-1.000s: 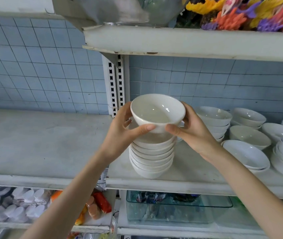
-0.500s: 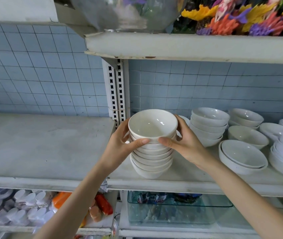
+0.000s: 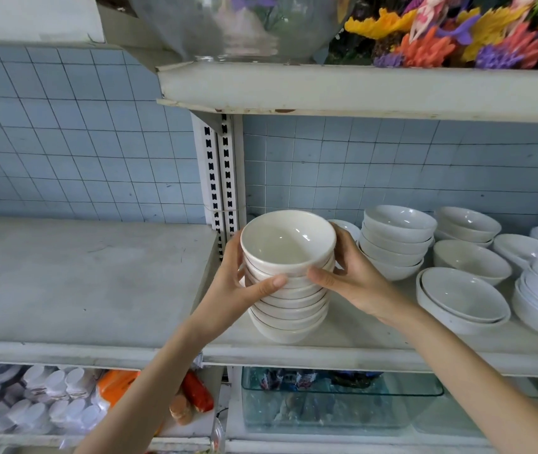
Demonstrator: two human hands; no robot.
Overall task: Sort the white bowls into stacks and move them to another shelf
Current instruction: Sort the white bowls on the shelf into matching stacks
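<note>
Left hand [image 3: 228,290], right hand [image 3: 359,283] clamping upper bowls of bowl stack [image 3: 290,308] — glazed ceramic, likely heavy, slick, chippable. Bowls below grip sitting loose; lower hold judged safer.

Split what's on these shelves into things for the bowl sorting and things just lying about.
For the job: held bowl stack, left hand, right hand, other white bowls beside it, left shelf.
Lying about: glass bowl and coloured ornaments above; glass tank and wrapped cups below.

bowl stack [image 3: 288,290] on right shelf [image 3: 359,335] between both hands, more bowl stacks [image 3: 395,244] to its right
</note>
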